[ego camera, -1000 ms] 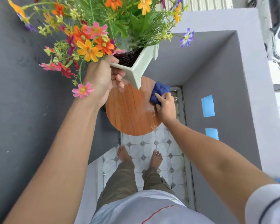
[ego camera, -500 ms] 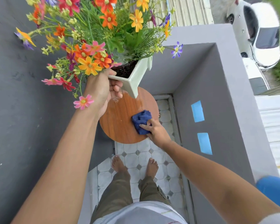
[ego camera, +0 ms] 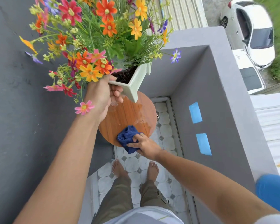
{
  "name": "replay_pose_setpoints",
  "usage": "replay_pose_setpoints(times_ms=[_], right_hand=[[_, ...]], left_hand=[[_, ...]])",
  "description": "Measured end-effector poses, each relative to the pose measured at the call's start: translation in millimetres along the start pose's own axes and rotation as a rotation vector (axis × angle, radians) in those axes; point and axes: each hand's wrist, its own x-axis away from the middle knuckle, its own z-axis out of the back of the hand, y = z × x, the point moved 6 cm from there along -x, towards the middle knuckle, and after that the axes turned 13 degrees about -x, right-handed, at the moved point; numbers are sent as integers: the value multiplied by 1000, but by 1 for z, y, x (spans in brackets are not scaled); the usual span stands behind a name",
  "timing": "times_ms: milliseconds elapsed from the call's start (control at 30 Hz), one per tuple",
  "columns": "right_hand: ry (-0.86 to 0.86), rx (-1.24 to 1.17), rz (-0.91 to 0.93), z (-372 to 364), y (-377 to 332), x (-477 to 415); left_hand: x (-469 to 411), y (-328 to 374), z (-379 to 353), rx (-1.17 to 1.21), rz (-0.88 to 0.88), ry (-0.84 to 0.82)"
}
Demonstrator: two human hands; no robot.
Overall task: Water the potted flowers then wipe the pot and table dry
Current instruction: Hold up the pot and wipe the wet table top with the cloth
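My left hand [ego camera: 102,94] grips the rim of a pale green square pot [ego camera: 134,86] and holds it lifted, tilted, above the table. Orange, yellow, red and pink flowers [ego camera: 94,38] fill the pot and hide its far side. Below it is a small round wooden table [ego camera: 128,113] with a wet streak near its right edge. My right hand [ego camera: 145,145] presses a dark blue cloth [ego camera: 128,139] onto the table's near edge.
Grey walls close in on the left [ego camera: 23,110] and right [ego camera: 217,110], forming a narrow corner. The floor [ego camera: 132,165] is white tile, with my bare feet just behind the table. A floor drain [ego camera: 157,117] lies right of the table. A blue object [ego camera: 273,191] sits on the ledge.
My right hand has dragged the cloth from the table's far right side across to its near edge. My left hand keeps the pot lifted. My head has tilted, shifting the view.
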Motion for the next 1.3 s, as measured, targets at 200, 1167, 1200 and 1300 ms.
replay_pose_setpoints(times_ms=[200,1167,1200,1300], right_hand=[[440,-46,-349,85,58,-3],[370,21,-276,60,37,-50],[254,30,-167,40,25,-51],[-93,40,139,-15,-13,-44]], left_hand=[[-2,-1,-6,-16,4,-25],[-22,-18,2,10,68,77],[-22,-19,2,17,73,80],[-23,-23,0,40,82,81]])
